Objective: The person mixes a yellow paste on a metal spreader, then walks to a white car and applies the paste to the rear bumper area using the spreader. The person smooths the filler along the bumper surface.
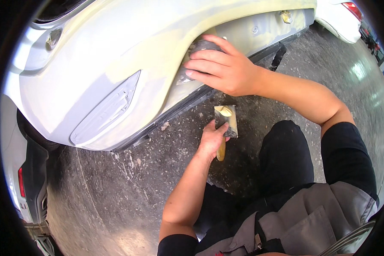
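Observation:
My left hand (212, 137) holds a putty knife (231, 120) low over the floor. Its wooden handle (221, 151) points down toward me, and a dab of pale yellow filler (224, 111) sits on the broad blade. Above and to the right, my right hand (222, 66) is at the curved edge of a recess in a car bumper (128, 55). Under its fingers lies a thin, smeared grey spreader sheet (197, 48), pressed against the bumper; the palm hides part of it. Pale yellow filler and grey patches cover the bumper.
A white car (339, 19) stands at the far right, and another vehicle (13, 158) is at the left edge. The concrete floor (115, 192) is speckled with dried spots. My knee (286, 149) is bent beside the putty knife.

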